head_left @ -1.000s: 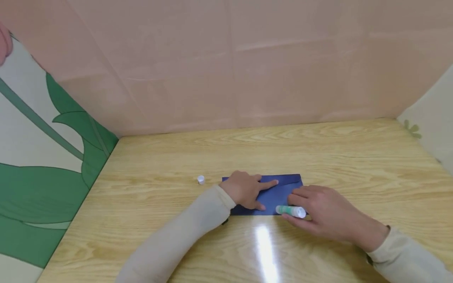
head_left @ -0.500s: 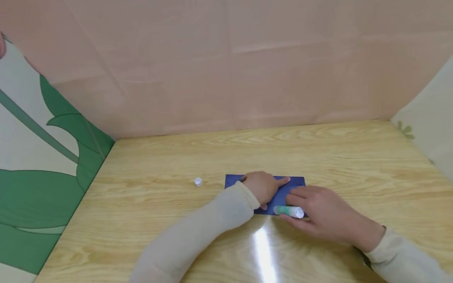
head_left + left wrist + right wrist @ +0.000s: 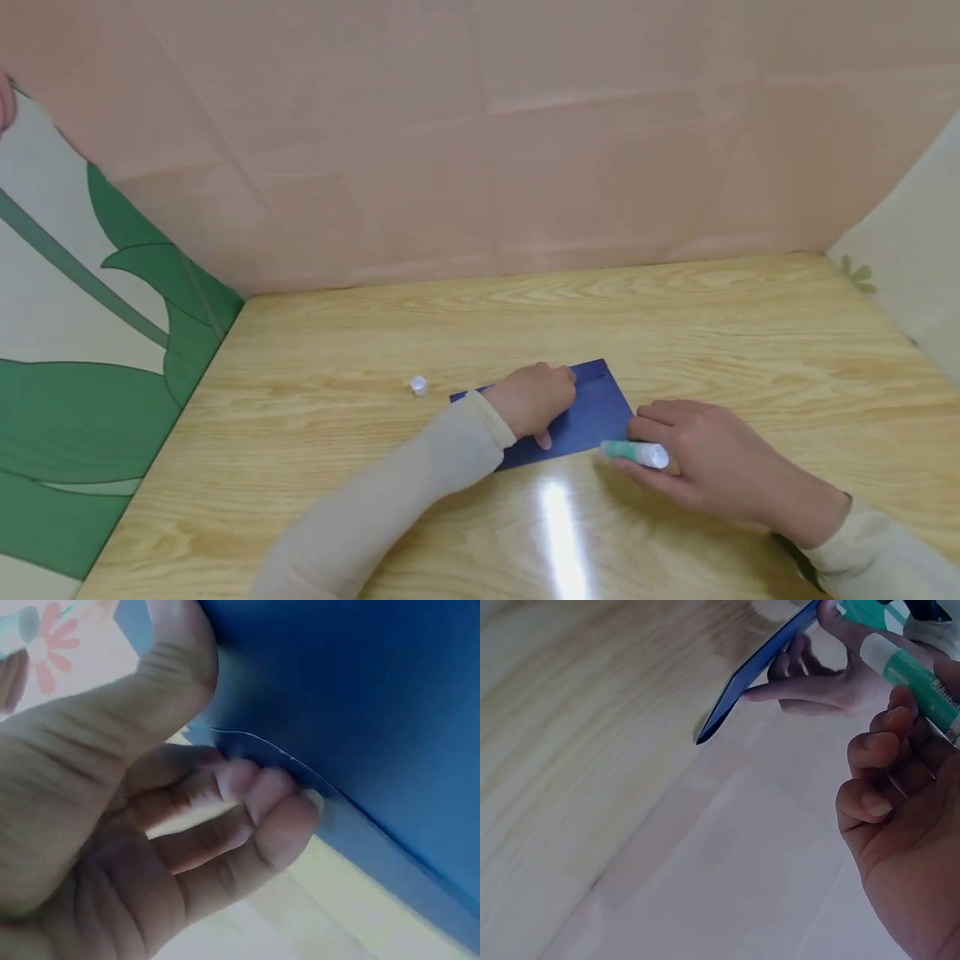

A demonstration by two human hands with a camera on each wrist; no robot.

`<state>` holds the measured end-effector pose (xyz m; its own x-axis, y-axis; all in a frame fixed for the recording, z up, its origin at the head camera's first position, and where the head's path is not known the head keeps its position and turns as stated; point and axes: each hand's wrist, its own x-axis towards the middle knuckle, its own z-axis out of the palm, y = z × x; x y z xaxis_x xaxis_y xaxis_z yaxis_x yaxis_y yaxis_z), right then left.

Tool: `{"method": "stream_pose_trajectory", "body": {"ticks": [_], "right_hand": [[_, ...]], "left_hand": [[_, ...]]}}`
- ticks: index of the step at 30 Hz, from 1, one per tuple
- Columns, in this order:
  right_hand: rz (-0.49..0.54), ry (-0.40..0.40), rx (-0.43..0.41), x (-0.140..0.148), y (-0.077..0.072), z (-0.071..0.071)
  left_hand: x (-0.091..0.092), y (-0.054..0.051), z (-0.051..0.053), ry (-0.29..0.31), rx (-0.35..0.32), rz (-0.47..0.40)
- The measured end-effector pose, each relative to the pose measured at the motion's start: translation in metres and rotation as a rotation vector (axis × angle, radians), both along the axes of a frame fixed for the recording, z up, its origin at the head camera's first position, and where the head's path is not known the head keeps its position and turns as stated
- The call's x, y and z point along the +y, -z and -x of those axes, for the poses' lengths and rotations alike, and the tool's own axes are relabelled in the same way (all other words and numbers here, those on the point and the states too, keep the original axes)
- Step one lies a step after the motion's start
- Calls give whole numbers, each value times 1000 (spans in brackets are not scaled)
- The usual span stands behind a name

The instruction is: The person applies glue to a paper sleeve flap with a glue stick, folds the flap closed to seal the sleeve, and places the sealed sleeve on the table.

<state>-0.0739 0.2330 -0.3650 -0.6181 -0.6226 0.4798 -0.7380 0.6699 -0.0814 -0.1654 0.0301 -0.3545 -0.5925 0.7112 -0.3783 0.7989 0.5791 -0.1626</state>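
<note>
Left hand (image 3: pixel 534 396) pinches blue envelope (image 3: pixel 592 417), fingers curled at its far edge. Right hand (image 3: pixel 701 458) grips glue stick (image 3: pixel 637 452) near the envelope's corner. Envelope lies on wooden table (image 3: pixel 360 333); white cap (image 3: pixel 419 386) near its left end.

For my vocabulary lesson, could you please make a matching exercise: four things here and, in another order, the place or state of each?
Things:
1. cap
2. envelope
3. glue stick
4. backdrop

Places or states:
A. held in the right hand
B. pinkish, behind the table
C. on the table, apart from both hands
D. gripped by the left hand

Pairs: 1-C, 2-D, 3-A, 4-B
</note>
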Motion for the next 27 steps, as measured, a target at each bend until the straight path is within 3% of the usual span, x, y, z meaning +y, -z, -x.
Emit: {"method": "stream_pose_trajectory", "body": {"ticks": [2, 6, 10, 23, 27], "right_hand": [[6, -6, 9, 2, 1, 0], [2, -17, 15, 2, 1, -1], [-7, -18, 2, 1, 0, -2], [-27, -20, -1, -4, -1, -4], [-22, -34, 0, -7, 0, -5]], "left_hand": [[-1, 1, 5, -24, -60, -14], [1, -3, 12, -141, -210, -30], [4, -6, 14, -211, -277, -32], [-12, 7, 8, -113, -254, -98], [-16, 7, 2, -86, -210, -112]]}}
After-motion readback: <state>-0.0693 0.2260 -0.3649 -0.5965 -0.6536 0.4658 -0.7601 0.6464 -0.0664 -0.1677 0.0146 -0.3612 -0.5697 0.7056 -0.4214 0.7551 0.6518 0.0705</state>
